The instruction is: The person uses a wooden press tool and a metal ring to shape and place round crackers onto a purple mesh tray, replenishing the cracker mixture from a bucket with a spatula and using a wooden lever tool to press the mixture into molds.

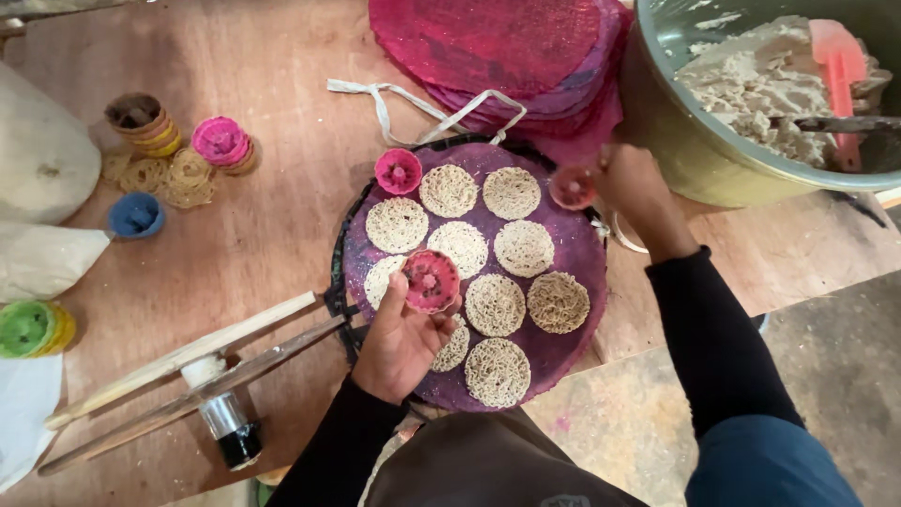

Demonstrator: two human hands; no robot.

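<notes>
Head view, looking straight down at a wooden table (272, 225). A round purple mat (572, 253) lies in front of me, covered with ten or so pale, lacy noodle nests (524, 248) set side by side.

My left hand (402, 343) is palm up at the mat's near left edge. Its fingertips pinch a small pink round mould (431, 280), thumb on the left rim, the other fingers curled under it. The mould sits above the mat, between two nests.

My right hand (627, 180) is at the mat's far right edge, fingers closed around a second pink mould (572, 188), which is blurred. A third pink mould (398, 171) rests on the mat's far left edge.

I judge that nests are being turned out of moulds onto the mat; the next move calls for a bare patch to set one down.

A large green bowl of dough (685, 141) stands at the far right, and spare moulds (221, 141) lie well apart on the left.
</notes>
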